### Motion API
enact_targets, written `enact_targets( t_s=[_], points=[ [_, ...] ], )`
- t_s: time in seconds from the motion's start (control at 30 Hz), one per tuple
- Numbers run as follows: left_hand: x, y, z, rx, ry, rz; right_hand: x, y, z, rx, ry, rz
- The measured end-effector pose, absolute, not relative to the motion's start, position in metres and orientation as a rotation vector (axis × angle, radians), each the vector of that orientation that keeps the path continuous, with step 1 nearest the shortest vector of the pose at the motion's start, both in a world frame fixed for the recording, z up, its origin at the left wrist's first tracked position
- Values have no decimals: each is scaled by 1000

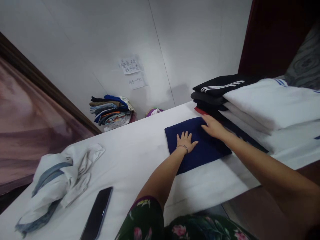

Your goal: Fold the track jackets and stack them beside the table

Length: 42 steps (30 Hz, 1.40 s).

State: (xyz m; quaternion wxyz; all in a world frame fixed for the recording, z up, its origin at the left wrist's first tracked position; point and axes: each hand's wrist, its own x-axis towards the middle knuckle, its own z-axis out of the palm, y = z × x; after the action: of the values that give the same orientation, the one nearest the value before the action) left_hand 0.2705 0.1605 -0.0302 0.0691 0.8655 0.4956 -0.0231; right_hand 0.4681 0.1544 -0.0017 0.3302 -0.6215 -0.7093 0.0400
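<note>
A navy-blue folded garment (pixel 200 153) lies flat on a white-covered table. My left hand (pixel 185 142) rests palm down on its middle, fingers spread, with a bracelet at the wrist. At the garment's far right part is my right hand (pixel 212 126), touching the cloth with the thumb apart from the other fingers; some of those fingers are partly hidden. Just right of this hand rises a stack of folded clothes, with a black garment with white stripes (pixel 220 85) and a white garment (pixel 272 103) on top.
A crumpled white and grey-blue garment (pixel 62 180) lies on the table (pixel 135 150) at the left. Near the front edge is a black phone (pixel 97 213). Beyond the far edge stands a pile of clothes (pixel 112 111), below paper notes (pixel 132 70) on the wall. A pink curtain (pixel 32 133) hangs left.
</note>
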Motion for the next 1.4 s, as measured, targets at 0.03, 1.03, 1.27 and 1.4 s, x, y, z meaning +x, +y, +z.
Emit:
enact_targets(
  t_s=[0.03, 1.03, 1.27, 1.4],
  points=[
    [271, 160, -30, 2602, 1491, -65, 446, 156, 5, -1551, -1960, 26],
    [160, 149, -45, 1998, 1879, 1111, 506, 236, -90, -1774, -1581, 306],
    [179, 130, -35, 2283, 1640, 899, 502, 231, -81, -1732, -1449, 356],
    [187, 130, -35, 2405, 1655, 705, 498, 228, -77, -1743, -1480, 341]
  ],
)
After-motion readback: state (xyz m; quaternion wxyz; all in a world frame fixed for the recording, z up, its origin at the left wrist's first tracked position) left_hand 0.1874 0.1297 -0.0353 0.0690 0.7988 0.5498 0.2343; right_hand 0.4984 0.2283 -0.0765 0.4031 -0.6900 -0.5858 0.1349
